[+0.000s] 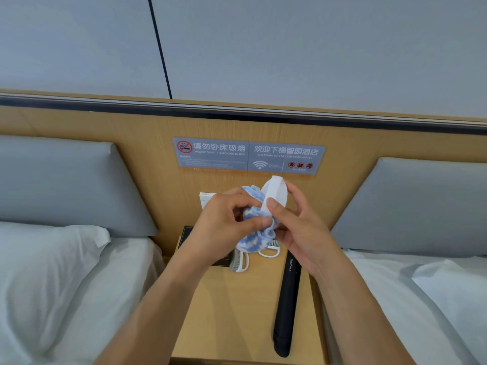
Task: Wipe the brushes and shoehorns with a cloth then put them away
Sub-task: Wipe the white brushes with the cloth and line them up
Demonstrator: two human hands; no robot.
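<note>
while your left hand [224, 219] bunches blue-white fluffy cloth [257, 230], right hand [295, 222] pinches white oval plastic brush [274, 194], long axis upright; hands together, cloth left of brush.

You see your own two forearms rising from the bottom edge, both bare with no sleeve in view. Your left hand [224, 219] and right hand [297, 227] carry no glove, ring, watch or band that shows. Your short, unpainted nails show on the right thumb and left fingertips
</note>
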